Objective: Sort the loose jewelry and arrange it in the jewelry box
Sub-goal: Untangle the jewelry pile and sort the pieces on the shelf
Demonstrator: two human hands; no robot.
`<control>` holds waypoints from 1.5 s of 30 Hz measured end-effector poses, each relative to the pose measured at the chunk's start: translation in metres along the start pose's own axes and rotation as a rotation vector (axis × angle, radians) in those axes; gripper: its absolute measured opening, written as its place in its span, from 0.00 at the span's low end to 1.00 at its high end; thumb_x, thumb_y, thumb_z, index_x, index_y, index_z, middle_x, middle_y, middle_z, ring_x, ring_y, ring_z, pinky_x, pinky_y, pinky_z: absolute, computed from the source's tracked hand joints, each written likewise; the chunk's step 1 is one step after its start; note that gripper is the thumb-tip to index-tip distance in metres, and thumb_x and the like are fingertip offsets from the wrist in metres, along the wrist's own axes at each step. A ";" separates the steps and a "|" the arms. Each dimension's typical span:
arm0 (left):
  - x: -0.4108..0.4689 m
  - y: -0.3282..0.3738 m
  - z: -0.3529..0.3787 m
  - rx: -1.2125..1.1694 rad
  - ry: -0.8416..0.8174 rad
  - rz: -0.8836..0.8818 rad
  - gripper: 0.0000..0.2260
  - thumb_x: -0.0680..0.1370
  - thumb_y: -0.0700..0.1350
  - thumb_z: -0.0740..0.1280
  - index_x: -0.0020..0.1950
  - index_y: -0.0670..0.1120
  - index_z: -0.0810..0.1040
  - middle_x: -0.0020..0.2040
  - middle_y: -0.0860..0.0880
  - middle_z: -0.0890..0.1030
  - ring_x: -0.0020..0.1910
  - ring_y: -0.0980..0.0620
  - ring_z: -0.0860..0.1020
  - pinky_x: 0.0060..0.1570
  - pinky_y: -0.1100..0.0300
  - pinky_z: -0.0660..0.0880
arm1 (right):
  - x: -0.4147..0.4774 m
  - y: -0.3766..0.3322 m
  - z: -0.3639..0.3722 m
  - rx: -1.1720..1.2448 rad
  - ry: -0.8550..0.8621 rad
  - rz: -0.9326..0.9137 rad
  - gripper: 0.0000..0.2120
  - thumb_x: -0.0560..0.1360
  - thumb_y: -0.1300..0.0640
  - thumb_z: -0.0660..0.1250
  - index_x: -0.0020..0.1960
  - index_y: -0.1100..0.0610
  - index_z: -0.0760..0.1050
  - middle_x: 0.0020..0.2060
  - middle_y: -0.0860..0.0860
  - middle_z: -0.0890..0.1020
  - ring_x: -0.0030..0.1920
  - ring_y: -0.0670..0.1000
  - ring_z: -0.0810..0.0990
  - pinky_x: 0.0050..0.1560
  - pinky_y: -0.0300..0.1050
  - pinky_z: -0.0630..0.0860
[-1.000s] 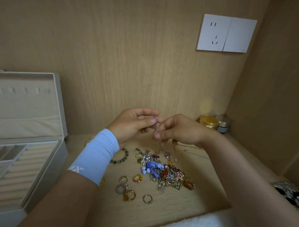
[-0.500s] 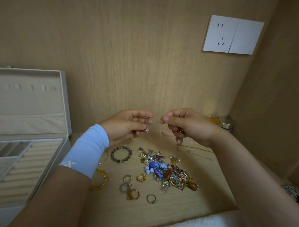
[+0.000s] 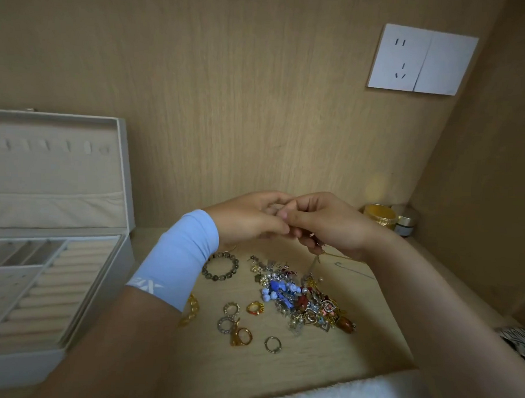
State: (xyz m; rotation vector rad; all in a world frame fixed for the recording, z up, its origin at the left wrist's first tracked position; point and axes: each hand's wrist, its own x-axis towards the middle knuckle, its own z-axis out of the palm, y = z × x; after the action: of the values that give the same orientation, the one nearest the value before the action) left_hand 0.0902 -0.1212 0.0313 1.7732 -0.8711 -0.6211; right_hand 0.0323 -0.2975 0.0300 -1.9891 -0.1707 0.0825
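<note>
My left hand and my right hand meet above the wooden shelf, fingertips together, pinching a thin chain that hangs down from them. Below lies a tangled pile of loose jewelry with blue beads, pearls and gold pieces. A dark beaded bracelet lies left of the pile, and several rings lie in front. A gold chain bracelet peeks out under my left wrist. The open grey jewelry box stands at the left, its ring rolls and compartments showing nothing inside.
A gold jar and a silver-lidded jar stand in the back right corner. A wall socket sits high on the back panel. A white towel lies along the front edge. A thin pin lies right of the pile.
My hands, held apart with the chain stretched between them half a second ago, have come back together, fingertips touching.
</note>
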 end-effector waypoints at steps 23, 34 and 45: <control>-0.004 -0.002 -0.005 0.329 0.154 -0.266 0.07 0.79 0.44 0.66 0.48 0.44 0.83 0.29 0.49 0.70 0.27 0.50 0.72 0.25 0.66 0.70 | 0.002 0.034 -0.006 -0.189 -0.153 0.204 0.12 0.75 0.63 0.73 0.58 0.56 0.81 0.48 0.55 0.86 0.35 0.48 0.80 0.32 0.36 0.74; -0.001 0.001 -0.007 0.378 0.336 -0.169 0.07 0.78 0.45 0.67 0.47 0.46 0.85 0.25 0.61 0.72 0.27 0.61 0.68 0.28 0.68 0.62 | 0.003 0.034 -0.009 -0.146 -0.055 0.131 0.07 0.72 0.65 0.76 0.49 0.58 0.85 0.35 0.55 0.82 0.27 0.45 0.75 0.27 0.37 0.71; -0.001 0.001 -0.008 0.142 0.377 -0.094 0.07 0.77 0.39 0.66 0.40 0.43 0.79 0.28 0.50 0.71 0.26 0.53 0.69 0.26 0.62 0.69 | 0.001 0.032 -0.016 -0.041 -0.045 0.185 0.08 0.75 0.60 0.73 0.53 0.59 0.85 0.43 0.54 0.87 0.28 0.47 0.74 0.27 0.39 0.72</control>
State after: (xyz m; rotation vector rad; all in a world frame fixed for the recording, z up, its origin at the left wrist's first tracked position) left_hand 0.0954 -0.1158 0.0347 1.9848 -0.5852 -0.2729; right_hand 0.0382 -0.3249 0.0072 -2.0416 -0.0172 0.2445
